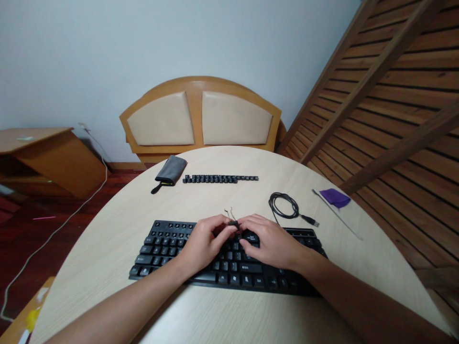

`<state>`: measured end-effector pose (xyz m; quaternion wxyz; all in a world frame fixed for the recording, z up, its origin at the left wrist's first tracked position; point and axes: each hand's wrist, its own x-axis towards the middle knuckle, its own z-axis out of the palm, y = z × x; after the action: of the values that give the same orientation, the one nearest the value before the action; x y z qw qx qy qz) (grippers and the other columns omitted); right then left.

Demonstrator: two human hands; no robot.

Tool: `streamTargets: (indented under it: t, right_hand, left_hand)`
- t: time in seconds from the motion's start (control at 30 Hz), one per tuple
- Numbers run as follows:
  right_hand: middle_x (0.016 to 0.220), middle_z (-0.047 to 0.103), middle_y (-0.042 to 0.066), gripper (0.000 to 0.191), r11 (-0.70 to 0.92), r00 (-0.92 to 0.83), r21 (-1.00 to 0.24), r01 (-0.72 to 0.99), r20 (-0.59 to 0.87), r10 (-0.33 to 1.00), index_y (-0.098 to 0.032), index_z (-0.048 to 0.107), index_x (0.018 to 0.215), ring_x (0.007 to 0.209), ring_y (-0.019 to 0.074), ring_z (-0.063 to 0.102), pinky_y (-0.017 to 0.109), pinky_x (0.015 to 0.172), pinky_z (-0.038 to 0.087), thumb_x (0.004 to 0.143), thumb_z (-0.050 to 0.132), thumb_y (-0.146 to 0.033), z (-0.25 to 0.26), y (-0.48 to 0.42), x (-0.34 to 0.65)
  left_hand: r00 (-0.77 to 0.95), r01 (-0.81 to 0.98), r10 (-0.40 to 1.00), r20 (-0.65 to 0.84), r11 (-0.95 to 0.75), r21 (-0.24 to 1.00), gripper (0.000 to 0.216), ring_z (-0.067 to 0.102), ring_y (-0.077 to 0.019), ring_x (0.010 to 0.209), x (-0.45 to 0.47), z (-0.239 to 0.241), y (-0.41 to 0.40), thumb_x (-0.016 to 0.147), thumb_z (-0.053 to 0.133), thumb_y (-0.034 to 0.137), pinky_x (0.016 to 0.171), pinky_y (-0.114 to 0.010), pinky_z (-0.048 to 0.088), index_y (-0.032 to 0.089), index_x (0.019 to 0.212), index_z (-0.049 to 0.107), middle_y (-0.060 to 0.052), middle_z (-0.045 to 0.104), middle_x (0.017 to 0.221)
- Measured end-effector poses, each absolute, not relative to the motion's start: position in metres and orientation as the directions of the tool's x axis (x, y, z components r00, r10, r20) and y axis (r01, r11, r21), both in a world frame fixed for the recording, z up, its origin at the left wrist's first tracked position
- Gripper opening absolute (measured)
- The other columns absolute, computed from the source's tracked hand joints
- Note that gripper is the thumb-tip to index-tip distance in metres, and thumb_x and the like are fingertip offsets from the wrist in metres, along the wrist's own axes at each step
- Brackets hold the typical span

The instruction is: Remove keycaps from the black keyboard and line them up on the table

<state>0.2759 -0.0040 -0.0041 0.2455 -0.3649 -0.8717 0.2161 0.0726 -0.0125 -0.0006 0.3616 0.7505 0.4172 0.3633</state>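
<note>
Between my two hands is a small black piece with two thin wires sticking up, which looks like a wire keycap puller [234, 224]. My left hand [205, 241] is closed, pinching it between thumb and fingertips. From the other side, the curled fingers of my right hand [270, 241] press against the same piece. Whether a keycap is in it, I cannot tell. Both hands are over a black keyboard [201, 277], which lies flat on the table. Its upper left rows show bare key sockets, while keycaps sit on the lower rows. My hands hide the middle of the keyboard.
Rows of loose black keycaps [215, 179] lie on the round table [118, 229], beside a grey pouch [171, 170]. At right are the coiled USB cable [284, 205], a purple cloth [335, 197] and a thin rod [340, 217]. A headboard [197, 86] stands behind.
</note>
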Motion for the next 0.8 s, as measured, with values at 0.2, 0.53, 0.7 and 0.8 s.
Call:
streamTargets:
  t: [0.2, 0.53, 0.7, 0.8]
  right_hand:
    - [0.113, 0.068, 0.006, 0.013, 0.627, -0.609, -0.575, 0.526, 0.26, 0.749, -0.022, 0.064, 0.096, 0.108, 0.0217, 0.06, 0.038, 0.097, 0.047, 0.084, 0.061, -0.02, -0.006, -0.002, 0.277]
    - [0.113, 0.067, 0.006, 0.009, 0.638, -0.618, -0.579, 0.508, 0.271, 0.738, -0.022, 0.065, 0.095, 0.106, 0.0209, 0.06, 0.036, 0.095, 0.047, 0.087, 0.061, -0.022, -0.004, -0.002, 0.278]
    - [0.106, 0.068, 0.005, 0.012, 0.637, -0.613, -0.578, 0.51, 0.275, 0.74, -0.022, 0.064, 0.097, 0.102, 0.0201, 0.06, 0.036, 0.093, 0.047, 0.087, 0.059, -0.021, -0.004, -0.002, 0.278]
    - [0.104, 0.067, 0.005, 0.014, 0.638, -0.612, -0.579, 0.507, 0.28, 0.74, -0.022, 0.062, 0.098, 0.1, 0.0203, 0.06, 0.035, 0.091, 0.047, 0.084, 0.062, -0.019, -0.004, -0.003, 0.278]
  left_hand:
    - [0.361, 0.272, 0.92, 0.151, -0.258, 0.927, 0.022, 0.063, -0.0159, 0.071, 0.072, -0.007, -0.009, 0.093, 0.054, 0.036, 0.067, -0.026, 0.049, 0.016, 0.086, 0.063, -0.002, 0.068, 0.075]
    - [0.339, 0.183, 0.937, 0.089, -0.158, 0.97, 0.022, 0.067, -0.0157, 0.072, 0.074, -0.01, -0.005, 0.092, 0.055, 0.038, 0.067, -0.026, 0.052, 0.017, 0.086, 0.059, -0.001, 0.066, 0.077]
    - [0.3, 0.126, 0.953, 0.035, -0.076, 0.989, 0.023, 0.069, -0.017, 0.073, 0.073, -0.012, -0.002, 0.089, 0.058, 0.04, 0.066, -0.027, 0.055, 0.017, 0.084, 0.056, -0.001, 0.066, 0.078]
    - [0.292, 0.102, 0.955, 0.051, -0.085, 0.991, 0.022, 0.07, -0.0169, 0.074, 0.073, -0.014, -0.004, 0.088, 0.059, 0.039, 0.067, -0.027, 0.055, 0.017, 0.085, 0.057, -0.001, 0.066, 0.079]
